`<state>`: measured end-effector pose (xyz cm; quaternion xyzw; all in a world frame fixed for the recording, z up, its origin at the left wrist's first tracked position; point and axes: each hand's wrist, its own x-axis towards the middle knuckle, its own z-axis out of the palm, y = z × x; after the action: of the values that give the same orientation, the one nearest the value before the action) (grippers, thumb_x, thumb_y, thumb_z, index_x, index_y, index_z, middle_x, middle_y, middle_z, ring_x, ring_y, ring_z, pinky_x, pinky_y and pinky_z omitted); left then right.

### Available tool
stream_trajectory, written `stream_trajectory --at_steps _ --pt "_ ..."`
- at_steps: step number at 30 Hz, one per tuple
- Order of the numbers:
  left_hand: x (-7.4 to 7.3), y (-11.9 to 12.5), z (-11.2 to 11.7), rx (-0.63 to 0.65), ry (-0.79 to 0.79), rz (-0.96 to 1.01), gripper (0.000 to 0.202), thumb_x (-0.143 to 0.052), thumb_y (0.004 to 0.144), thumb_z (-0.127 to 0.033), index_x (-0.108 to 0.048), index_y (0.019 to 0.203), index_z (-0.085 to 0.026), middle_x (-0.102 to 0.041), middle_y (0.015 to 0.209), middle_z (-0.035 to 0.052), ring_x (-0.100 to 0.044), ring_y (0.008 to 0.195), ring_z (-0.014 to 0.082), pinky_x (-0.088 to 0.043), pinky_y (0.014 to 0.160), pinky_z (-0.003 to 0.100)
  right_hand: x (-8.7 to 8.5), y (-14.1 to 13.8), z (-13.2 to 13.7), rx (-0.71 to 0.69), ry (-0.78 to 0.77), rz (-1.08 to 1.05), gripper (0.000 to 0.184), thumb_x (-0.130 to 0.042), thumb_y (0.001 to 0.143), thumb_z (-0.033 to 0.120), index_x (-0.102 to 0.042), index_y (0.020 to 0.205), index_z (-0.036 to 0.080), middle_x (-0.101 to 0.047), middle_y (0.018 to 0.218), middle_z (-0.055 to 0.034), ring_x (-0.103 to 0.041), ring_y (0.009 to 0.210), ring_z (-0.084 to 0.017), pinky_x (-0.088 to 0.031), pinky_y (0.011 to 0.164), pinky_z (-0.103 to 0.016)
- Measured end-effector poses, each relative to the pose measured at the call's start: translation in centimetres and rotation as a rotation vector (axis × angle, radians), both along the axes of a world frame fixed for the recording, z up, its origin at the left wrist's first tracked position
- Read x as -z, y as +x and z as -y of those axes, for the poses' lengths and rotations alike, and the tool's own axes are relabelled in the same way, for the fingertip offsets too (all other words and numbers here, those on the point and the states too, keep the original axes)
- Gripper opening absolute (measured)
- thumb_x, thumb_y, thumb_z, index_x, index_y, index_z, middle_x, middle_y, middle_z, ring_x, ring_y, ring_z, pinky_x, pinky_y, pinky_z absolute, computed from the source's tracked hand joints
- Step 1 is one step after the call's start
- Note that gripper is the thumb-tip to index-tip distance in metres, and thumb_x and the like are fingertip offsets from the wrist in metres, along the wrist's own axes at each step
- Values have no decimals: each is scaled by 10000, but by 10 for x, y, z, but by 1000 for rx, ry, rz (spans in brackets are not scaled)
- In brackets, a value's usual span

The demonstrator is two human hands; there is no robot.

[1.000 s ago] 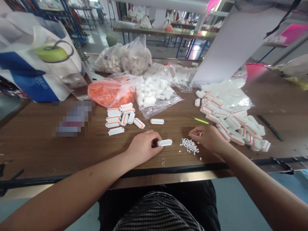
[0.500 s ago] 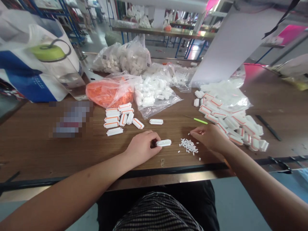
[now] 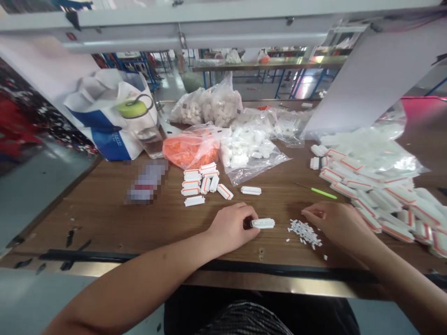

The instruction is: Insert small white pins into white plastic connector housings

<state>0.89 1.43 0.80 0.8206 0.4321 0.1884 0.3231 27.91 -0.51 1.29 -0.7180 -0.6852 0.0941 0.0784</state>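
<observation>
My left hand (image 3: 235, 229) pinches one end of a white plastic housing (image 3: 264, 223), a long narrow piece with a row of small marks or holes on its upper face. It is held low over the wooden table. My right hand (image 3: 331, 221) has thumb and forefinger pressed together at the upper right edge of a pile of tiny white pieces (image 3: 304, 232). Whatever is between those fingertips is too small to make out. Beyond the left hand, a single white housing (image 3: 251, 190) lies by itself. Past the right hand lies a green-handled thin tool (image 3: 323, 193).
Several white housings with orange strips (image 3: 200, 181) lie left of centre, and a big heap of them (image 3: 373, 195) at the right. Behind are a bag of orange parts (image 3: 190, 148) and clear bags of white parts (image 3: 246, 146). A green-lidded bottle (image 3: 132, 109) stands back left.
The camera view has turned left and tilted up, so everything sits further right and lower. My left hand keeps its hold on the housing; my right fingertips stay by the pile.
</observation>
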Motion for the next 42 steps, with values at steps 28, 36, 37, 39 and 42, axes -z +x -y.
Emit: stream_trajectory --at_steps 28,36,37,39,42 --pt "6 0 -3 22 23 28 85 -704 759 -205 -667 836 -201 -590 757 -30 -521 642 124 -400 631 264 4 -67 6 -391 166 -480 171 -601 852 248 -673 699 218 -618 608 36 -554 607 -123 -381 746 -338" --pt "6 1 -3 12 17 23 89 -701 764 -205 -675 849 -211 -600 770 -32 -522 635 122 -417 646 269 2 -67 9 -527 357 -292 160 -601 885 222 -703 763 203 -633 642 20 -555 653 -137 -341 739 -344" --pt "5 1 -3 9 9 19 89 -701 764 -204 -676 849 -211 -599 768 -33 -520 631 122 -417 645 270 2 -66 9 -540 371 -268 167 -593 890 220 -709 772 203 -635 640 17 -554 654 -140 -342 742 -348" --pt "4 1 -3 2 -2 12 88 -701 761 -203 -679 846 -213 -597 764 -34 -515 626 121 -418 646 271 -1 -66 12 -550 386 -240 179 -570 898 212 -723 807 203 -647 643 11 -561 660 -146 -349 749 -354" --pt "3 1 -3 -3 -2 8 87 -701 761 -204 -681 845 -215 -592 762 -33 -510 627 121 -416 651 273 -5 -65 15 -549 423 -226 181 -557 895 198 -734 861 204 -670 668 4 -580 677 -152 -359 754 -358"
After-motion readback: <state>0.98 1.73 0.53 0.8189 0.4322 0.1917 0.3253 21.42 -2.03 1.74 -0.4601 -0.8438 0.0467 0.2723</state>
